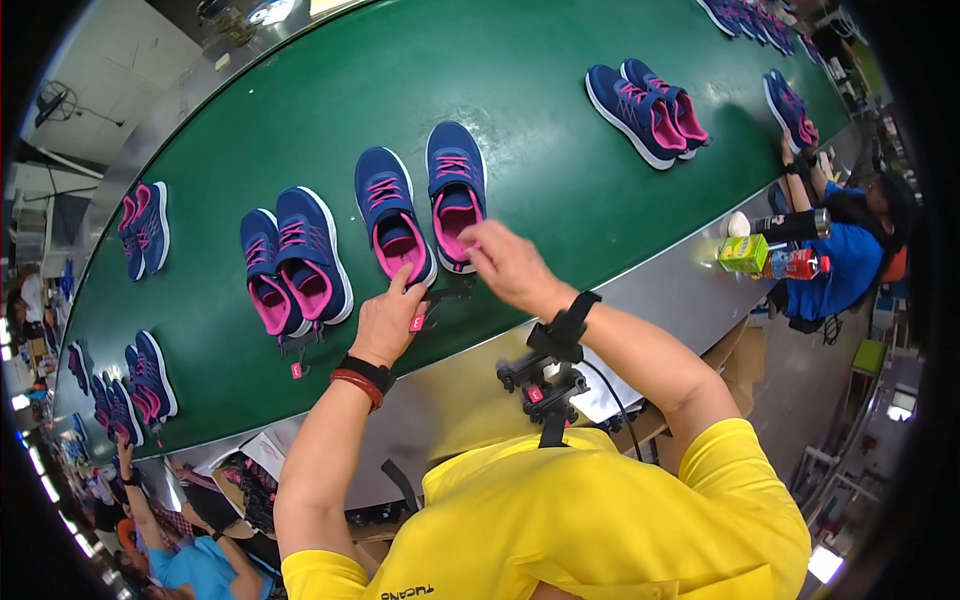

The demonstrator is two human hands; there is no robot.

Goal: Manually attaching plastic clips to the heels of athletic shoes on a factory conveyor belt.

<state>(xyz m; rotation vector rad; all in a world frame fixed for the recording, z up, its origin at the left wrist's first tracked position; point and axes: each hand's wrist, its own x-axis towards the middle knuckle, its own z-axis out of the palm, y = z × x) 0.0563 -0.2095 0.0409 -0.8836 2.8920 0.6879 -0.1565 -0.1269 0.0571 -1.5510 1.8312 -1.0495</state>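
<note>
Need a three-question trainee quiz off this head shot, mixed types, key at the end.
1. True or false: the left grip is at the heel end of a blue shoe.
2. What colour are that shoe's laces? A) white B) pink C) green
3. Short answer: which grip is nearer the green carton?

Key: 1. True. 2. B, pink. 3. The right grip.

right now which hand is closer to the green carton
Right: the right hand is left of the carton, at one shoe; the left hand is farther left, at the shoe beside it.
</note>
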